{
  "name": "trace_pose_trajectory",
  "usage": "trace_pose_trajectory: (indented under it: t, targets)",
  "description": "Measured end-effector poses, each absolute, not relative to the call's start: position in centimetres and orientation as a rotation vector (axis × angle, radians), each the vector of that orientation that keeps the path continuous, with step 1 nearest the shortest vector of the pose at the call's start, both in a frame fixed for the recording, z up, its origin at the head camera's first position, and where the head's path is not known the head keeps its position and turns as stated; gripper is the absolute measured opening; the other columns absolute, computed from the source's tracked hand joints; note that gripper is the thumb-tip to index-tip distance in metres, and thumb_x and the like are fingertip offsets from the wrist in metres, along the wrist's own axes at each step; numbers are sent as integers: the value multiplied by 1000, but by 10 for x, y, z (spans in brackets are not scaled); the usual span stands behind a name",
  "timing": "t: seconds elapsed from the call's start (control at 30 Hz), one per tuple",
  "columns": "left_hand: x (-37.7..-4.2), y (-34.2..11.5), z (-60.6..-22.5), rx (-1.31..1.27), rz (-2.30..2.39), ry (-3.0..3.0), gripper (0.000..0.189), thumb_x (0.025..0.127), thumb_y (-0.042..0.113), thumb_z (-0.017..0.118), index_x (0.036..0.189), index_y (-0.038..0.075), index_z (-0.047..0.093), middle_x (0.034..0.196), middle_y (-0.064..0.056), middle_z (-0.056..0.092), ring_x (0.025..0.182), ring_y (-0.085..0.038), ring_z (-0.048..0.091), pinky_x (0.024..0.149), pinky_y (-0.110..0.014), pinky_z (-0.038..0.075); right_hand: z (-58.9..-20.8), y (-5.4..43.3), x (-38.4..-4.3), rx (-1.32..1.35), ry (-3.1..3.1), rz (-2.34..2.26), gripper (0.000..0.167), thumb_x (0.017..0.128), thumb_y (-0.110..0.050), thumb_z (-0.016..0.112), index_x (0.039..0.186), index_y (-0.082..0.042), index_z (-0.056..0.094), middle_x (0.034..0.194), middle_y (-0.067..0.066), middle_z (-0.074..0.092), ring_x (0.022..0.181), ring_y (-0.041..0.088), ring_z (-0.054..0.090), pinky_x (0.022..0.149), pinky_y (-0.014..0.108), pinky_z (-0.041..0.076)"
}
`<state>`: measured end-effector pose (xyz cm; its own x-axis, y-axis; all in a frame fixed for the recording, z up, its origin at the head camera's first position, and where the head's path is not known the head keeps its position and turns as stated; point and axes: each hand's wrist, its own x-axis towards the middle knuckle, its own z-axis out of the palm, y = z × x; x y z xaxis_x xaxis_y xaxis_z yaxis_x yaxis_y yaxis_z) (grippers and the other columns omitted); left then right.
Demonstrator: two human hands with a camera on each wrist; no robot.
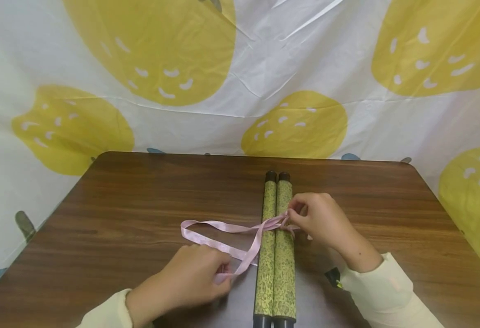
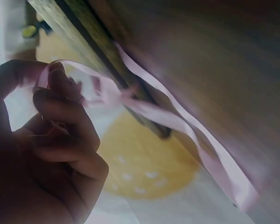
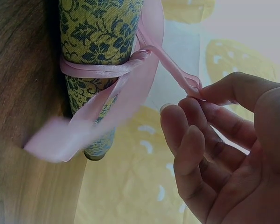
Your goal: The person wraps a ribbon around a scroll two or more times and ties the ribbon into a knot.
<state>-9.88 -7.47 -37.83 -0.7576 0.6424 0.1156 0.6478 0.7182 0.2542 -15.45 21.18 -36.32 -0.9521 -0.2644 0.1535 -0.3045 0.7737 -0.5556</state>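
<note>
Two scrolls (image 1: 283, 273) covered in yellow-green floral brocade, with dark end knobs, lie side by side on the table. A pink satin ribbon (image 1: 253, 246) wraps round the right-hand scroll and crosses over the left one. My left hand (image 1: 184, 275), left of the scrolls, pinches one length of ribbon. Between thumb and index finger my right hand (image 1: 322, 223) pinches another part of the ribbon, a folded loop (image 3: 189, 84), just right of the scrolls. A tangled crossing of ribbon (image 2: 109, 93) lies between the hands. One long loop spreads leftward over the tabletop.
The brown wood-grain table (image 1: 150, 191) ends at a rounded far edge. Behind it hangs a white cloth (image 1: 264, 59) printed with yellow lemons. A small dark tag (image 1: 333, 276) hangs by the right sleeve (image 1: 381, 287).
</note>
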Motion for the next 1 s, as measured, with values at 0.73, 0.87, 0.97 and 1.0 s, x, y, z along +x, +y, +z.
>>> trace_pose_trajectory:
  t: [0.73,0.87,0.97,1.0]
  targets:
    - [-85,22,-374,-1478,-589,-2828,8,88,35,71,80,35,73,61,25,47,56,10,40,50,-12,31,-361,211,-151,502,-2868,917,8,90,-12,68,86,-10,74,72,-4,71,65,10,65,57,23,52]
    - [-86,33,-375,-1503,-555,-2785,10,89,34,71,79,34,72,60,24,47,55,9,39,49,-12,30,-361,212,-151,510,-2865,912,8,89,-12,68,86,-11,74,73,-3,72,66,9,65,58,23,52]
    - [-87,40,-378,-1495,-529,-2776,11,89,35,71,78,34,72,59,23,46,56,8,39,49,-13,29,-360,212,-151,507,-2869,916,8,90,-13,68,86,-11,74,73,-4,72,66,9,66,58,23,52]
    - [-87,42,-379,-1494,-524,-2776,11,89,35,71,78,35,72,59,23,47,57,8,40,49,-14,30,-360,212,-151,506,-2871,919,8,90,-13,68,86,-11,74,73,-4,72,66,10,66,58,23,52]
